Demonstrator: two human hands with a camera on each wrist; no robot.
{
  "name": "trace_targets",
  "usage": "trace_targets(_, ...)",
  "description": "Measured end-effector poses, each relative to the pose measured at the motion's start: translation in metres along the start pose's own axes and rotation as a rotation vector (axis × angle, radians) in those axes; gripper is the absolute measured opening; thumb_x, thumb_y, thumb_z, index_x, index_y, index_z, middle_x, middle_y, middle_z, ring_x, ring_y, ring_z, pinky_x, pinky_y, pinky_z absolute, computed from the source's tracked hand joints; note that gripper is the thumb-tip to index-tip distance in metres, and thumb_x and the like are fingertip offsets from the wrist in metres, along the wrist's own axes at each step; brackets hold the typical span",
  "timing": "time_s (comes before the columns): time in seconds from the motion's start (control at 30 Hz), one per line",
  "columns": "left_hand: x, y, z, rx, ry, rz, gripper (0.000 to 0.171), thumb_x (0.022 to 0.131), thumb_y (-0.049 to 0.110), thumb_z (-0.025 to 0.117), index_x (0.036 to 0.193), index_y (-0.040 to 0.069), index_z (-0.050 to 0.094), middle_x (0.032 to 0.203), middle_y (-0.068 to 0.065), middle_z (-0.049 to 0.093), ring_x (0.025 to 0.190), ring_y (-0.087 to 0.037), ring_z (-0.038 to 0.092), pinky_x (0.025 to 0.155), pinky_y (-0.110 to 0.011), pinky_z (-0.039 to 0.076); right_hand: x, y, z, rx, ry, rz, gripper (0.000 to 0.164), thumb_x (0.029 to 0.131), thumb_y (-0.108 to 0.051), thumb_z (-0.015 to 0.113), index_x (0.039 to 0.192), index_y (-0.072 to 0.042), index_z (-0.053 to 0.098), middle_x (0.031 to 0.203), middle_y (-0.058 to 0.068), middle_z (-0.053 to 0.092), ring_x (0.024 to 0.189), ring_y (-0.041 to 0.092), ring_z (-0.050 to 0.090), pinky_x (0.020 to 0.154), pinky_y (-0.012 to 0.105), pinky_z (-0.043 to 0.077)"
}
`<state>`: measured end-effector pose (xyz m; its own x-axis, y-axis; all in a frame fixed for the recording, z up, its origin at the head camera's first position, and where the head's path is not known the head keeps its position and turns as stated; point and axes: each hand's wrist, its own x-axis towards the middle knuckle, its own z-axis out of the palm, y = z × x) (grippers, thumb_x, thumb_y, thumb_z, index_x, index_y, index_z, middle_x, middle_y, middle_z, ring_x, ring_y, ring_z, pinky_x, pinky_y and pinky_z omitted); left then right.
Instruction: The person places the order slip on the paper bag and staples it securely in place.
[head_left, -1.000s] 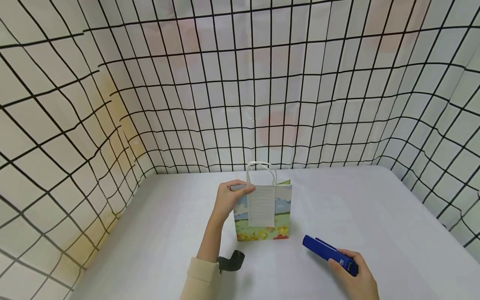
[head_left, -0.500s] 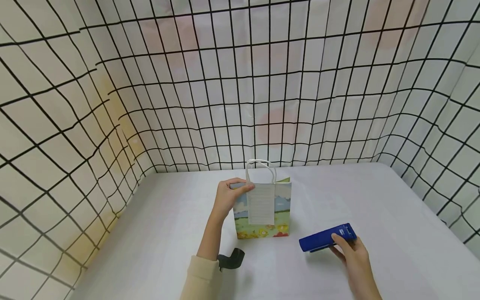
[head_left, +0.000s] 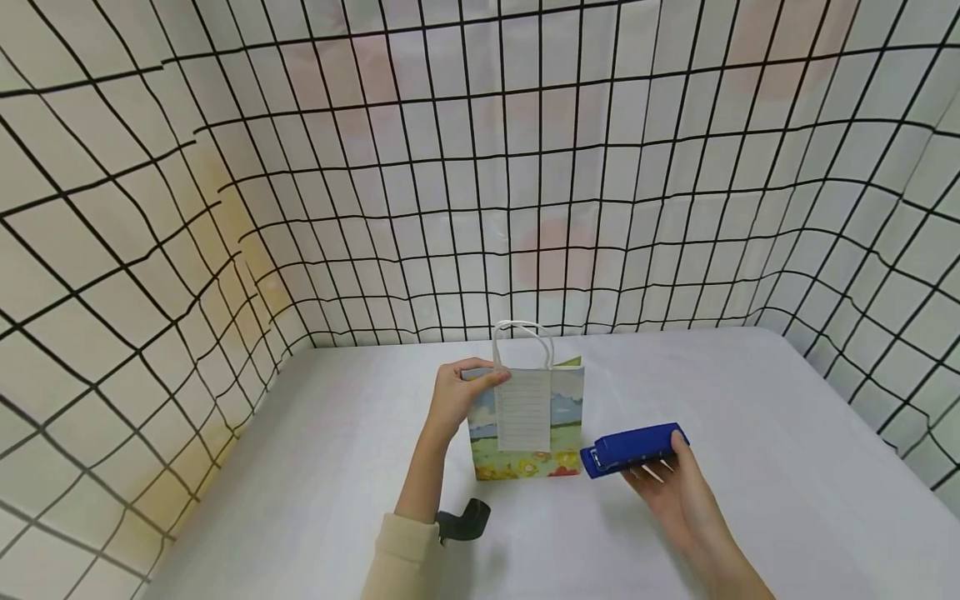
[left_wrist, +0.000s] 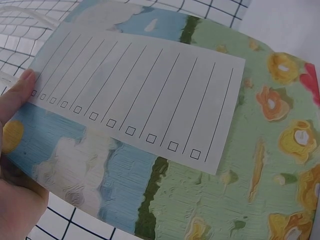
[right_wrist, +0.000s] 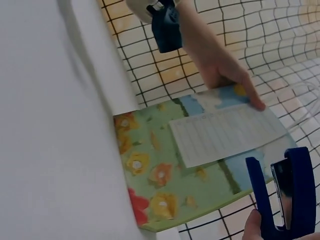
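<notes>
A paper gift bag (head_left: 566, 421), painted with sky, meadow and flowers, stands upright with white cord handles (head_left: 525, 325). My left hand (head_left: 456, 398) pinches its top left edge, thumb in front, holding a slip of lined paper (head_left: 523, 412) flat against the front. Small checkboxes run along one side of the slip (left_wrist: 140, 95) in the left wrist view. To the right of the bag, my right hand (head_left: 678, 496) grips a blue stapler (head_left: 637, 447), its front end close to the bag's lower right edge. In the right wrist view the stapler (right_wrist: 302, 192) is spread apart.
A white cloth-like surface (head_left: 315, 467) lies under the bag. White walls with a black grid (head_left: 420, 183) rise at the back and both sides. A black wrist-worn device (head_left: 467, 521) sticks out from the left wrist, beside the beige sleeve (head_left: 405, 550).
My right hand has turned the stapler over and brought it up and leftward, nearer the bag. The left hand, bag and paper slip have stayed in place.
</notes>
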<state>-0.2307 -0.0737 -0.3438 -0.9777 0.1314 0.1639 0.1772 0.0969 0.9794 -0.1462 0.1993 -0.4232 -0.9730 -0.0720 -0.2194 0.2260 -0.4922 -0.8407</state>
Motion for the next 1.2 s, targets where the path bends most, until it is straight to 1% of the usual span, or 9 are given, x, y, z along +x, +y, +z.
trace_targets(0.17,0.01,-0.016,-0.001,0.004,0.0,0.0,0.02,0.076,0.014,0.072,0.087,-0.002,0.07,0.081,-0.002,0.07,0.074,-0.008,0.062,0.071,-0.027,0.048,0.002,-0.013,0.002,0.174,-0.11,0.009,0.066,0.093,-0.055,0.024,0.138,-0.018,-0.008,0.107,0.001,0.053,0.098,0.011,0.059,0.089,0.027,0.048)
trace_targets(0.33,0.016,-0.027,-0.001,0.016,0.02,0.002,0.02,0.074,0.019,0.074,0.085,0.002,0.071,0.083,-0.002,0.069,0.077,-0.01,0.061,0.071,-0.027,0.048,0.0,-0.026,0.007,0.379,-0.25,0.022,0.051,0.095,-0.051,0.027,0.129,-0.02,0.007,0.108,0.01,0.055,0.1,0.023,0.06,0.09,0.036,0.048)
trace_targets(0.5,0.016,-0.025,0.0,0.017,0.029,0.013,0.022,0.073,0.021,0.075,0.084,0.003,0.071,0.078,0.002,0.068,0.074,-0.011,0.062,0.068,-0.027,0.048,0.0,-0.04,0.016,0.278,-0.223,0.028,0.051,0.096,-0.039,0.035,0.131,-0.022,0.001,0.115,0.008,0.044,0.102,0.018,0.056,0.09,0.032,0.048)
trace_targets(0.63,0.008,-0.011,0.0,0.014,0.01,0.004,0.022,0.075,0.017,0.073,0.086,-0.001,0.07,0.078,0.003,0.068,0.073,-0.008,0.061,0.069,-0.026,0.048,0.002,-0.047,0.022,0.188,-0.208,0.051,0.067,0.097,-0.03,0.037,0.139,-0.024,-0.014,0.128,0.007,0.027,0.105,0.013,0.052,0.092,0.025,0.045)
trace_targets(0.77,0.001,0.001,0.0,0.019,0.0,-0.013,0.022,0.077,0.015,0.071,0.089,-0.004,0.069,0.077,0.004,0.068,0.072,-0.007,0.061,0.069,-0.025,0.048,0.007,-0.051,0.03,0.086,-0.21,0.031,0.064,0.097,-0.027,0.037,0.14,-0.022,-0.012,0.133,0.003,0.017,0.11,0.007,0.047,0.094,0.018,0.041)
trace_targets(0.87,0.001,0.0,0.0,0.022,0.003,-0.017,0.022,0.077,0.015,0.071,0.089,-0.004,0.069,0.077,0.004,0.067,0.073,-0.007,0.06,0.07,-0.025,0.047,0.011,-0.054,0.036,0.043,-0.213,0.013,0.057,0.098,-0.026,0.037,0.137,-0.019,-0.004,0.131,0.0,0.021,0.116,0.007,0.041,0.094,0.016,0.04)
trace_targets(1.0,0.0,0.0,0.0,0.024,0.004,-0.019,0.022,0.077,0.014,0.071,0.089,-0.004,0.069,0.079,0.003,0.068,0.074,-0.007,0.06,0.07,-0.025,0.047,0.013,-0.06,0.047,0.031,-0.226,0.003,0.064,0.097,-0.028,0.037,0.141,-0.014,-0.008,0.133,0.001,0.021,0.121,0.007,0.033,0.094,0.014,0.038)
trace_targets(1.1,0.0,0.0,0.0,0.025,0.003,-0.011,0.021,0.077,0.014,0.071,0.089,-0.004,0.069,0.081,-0.001,0.069,0.074,-0.007,0.06,0.071,-0.026,0.047,0.013,-0.066,0.055,0.055,-0.228,-0.01,0.068,0.096,-0.028,0.039,0.141,-0.015,-0.01,0.133,0.004,0.021,0.118,0.006,0.04,0.092,0.014,0.041)
trace_targets(1.2,0.0,0.0,0.0,0.021,-0.002,0.001,0.021,0.077,0.013,0.071,0.089,-0.004,0.069,0.081,-0.001,0.069,0.074,-0.007,0.061,0.071,-0.026,0.048,0.013,-0.071,0.061,0.111,-0.238,-0.019,0.062,0.096,-0.026,0.042,0.139,-0.018,-0.001,0.13,0.006,0.026,0.109,0.01,0.051,0.091,0.02,0.045)
